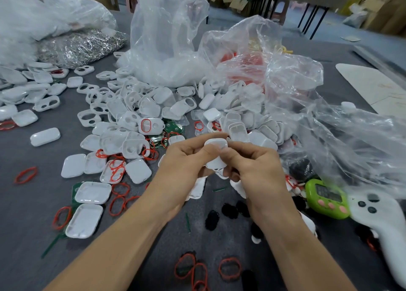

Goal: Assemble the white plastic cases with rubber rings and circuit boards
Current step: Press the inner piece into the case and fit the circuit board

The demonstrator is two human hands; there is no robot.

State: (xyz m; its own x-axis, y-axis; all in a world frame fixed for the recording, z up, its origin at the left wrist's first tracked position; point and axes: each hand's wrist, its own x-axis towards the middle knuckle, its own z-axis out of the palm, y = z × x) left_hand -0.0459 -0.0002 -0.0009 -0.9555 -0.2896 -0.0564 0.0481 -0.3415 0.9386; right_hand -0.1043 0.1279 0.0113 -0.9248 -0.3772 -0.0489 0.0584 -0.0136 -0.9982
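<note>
Red rings (230, 268) lie at six o'clock. Above them, the left hand (182, 161) and right hand (254, 167) both pinch one case (216, 144) in the middle, fingers curled tight on it. It looks light, stiff and slick; hold its edges.

White cases (45, 136), red rings (26, 175), green timer (327, 198)
</note>
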